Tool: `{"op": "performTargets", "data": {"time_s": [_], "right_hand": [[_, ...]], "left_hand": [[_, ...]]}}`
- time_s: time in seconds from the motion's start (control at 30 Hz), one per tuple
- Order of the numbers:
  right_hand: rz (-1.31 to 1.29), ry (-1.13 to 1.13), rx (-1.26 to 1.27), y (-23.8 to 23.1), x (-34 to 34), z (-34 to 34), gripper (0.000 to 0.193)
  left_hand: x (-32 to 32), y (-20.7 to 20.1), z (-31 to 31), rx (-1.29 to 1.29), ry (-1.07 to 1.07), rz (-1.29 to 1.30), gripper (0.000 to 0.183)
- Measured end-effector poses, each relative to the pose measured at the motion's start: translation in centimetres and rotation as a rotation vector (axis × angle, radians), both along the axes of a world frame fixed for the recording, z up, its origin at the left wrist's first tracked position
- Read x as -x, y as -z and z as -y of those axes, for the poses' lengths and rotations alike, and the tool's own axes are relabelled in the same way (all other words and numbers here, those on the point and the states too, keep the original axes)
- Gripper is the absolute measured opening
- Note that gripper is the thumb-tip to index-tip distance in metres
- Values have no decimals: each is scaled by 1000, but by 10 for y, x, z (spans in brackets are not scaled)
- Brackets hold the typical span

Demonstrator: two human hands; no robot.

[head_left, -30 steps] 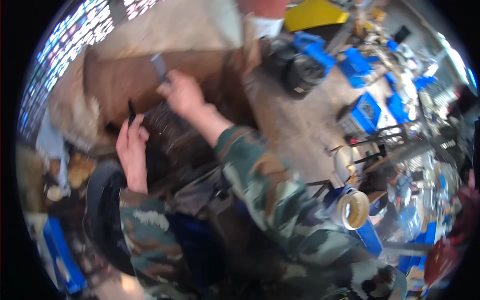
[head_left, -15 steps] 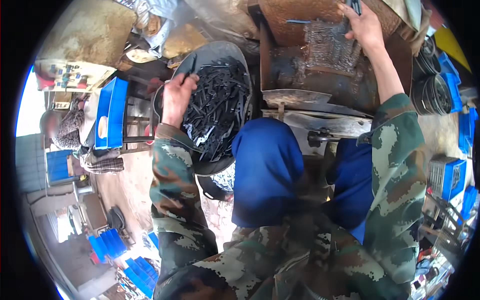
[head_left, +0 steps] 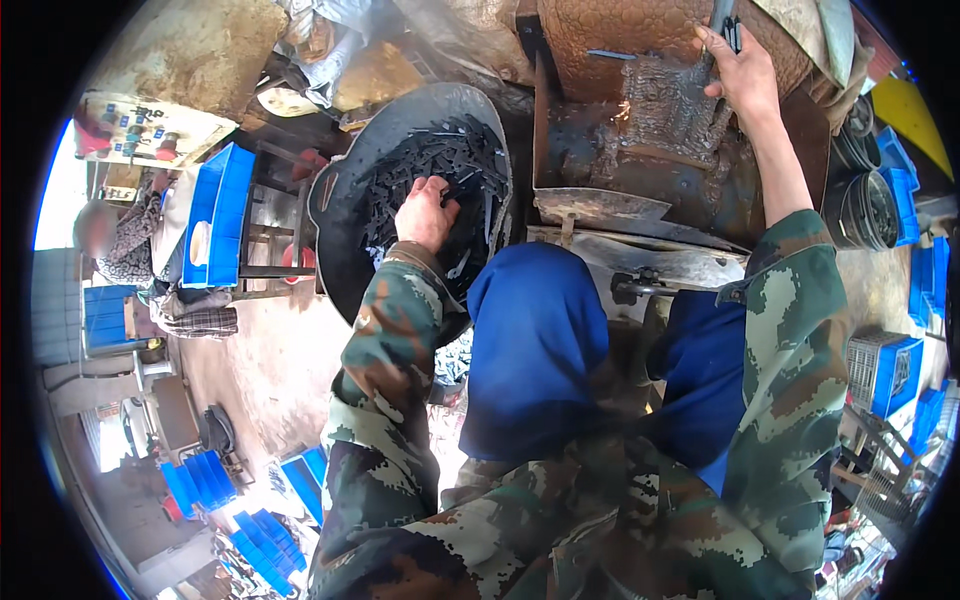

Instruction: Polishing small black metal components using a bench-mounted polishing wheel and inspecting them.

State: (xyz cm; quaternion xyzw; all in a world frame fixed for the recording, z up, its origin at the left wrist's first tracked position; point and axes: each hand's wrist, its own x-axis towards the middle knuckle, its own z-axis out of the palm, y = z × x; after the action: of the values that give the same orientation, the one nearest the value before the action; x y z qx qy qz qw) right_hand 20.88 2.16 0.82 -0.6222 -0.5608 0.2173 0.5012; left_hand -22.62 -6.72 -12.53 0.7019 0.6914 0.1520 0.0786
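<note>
My left hand (head_left: 427, 213) is over a large black tub (head_left: 345, 270) on the left, its fingers curled down at the heap of dark flat strips (head_left: 440, 160). Its fingertips are partly hidden, so what they grip does not show. At the upper right, my right hand (head_left: 745, 80) is closed around a few dark narrow strips (head_left: 733, 36) that stick up past its fingers. It is above a brown, rusty metal box (head_left: 575, 120) with a rough grey slab (head_left: 665, 110) in it. One loose grey strip (head_left: 610, 54) lies at the box's far side, and small orange sparks glow beside the slab.
Left of the tub stands a blue tray (head_left: 215, 220) on a frame; another person (head_left: 135, 235) sits beyond it. Wire coils (head_left: 865, 210) and blue crates (head_left: 890, 375) are on the right. My knees in blue cloth (head_left: 535, 340) lie between tub and box. A metal handle (head_left: 640, 287) sticks out below the box.
My left hand has moved right and down from the tub's far left side to the heap; the strip it held no longer shows. My right hand stays above the box. Sparks now show.
</note>
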Motion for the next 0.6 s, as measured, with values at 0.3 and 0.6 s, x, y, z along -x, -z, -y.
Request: {"op": "performTargets", "data": {"time_s": [0.3, 0.6], "right_hand": [[-20, 16, 19, 0, 2, -4, 40], [41, 58, 18, 1, 2, -2, 39]], "left_hand": [[47, -12, 4, 138, -59, 650, 16], [-3, -86, 18, 328, -88, 1413, 8]]}}
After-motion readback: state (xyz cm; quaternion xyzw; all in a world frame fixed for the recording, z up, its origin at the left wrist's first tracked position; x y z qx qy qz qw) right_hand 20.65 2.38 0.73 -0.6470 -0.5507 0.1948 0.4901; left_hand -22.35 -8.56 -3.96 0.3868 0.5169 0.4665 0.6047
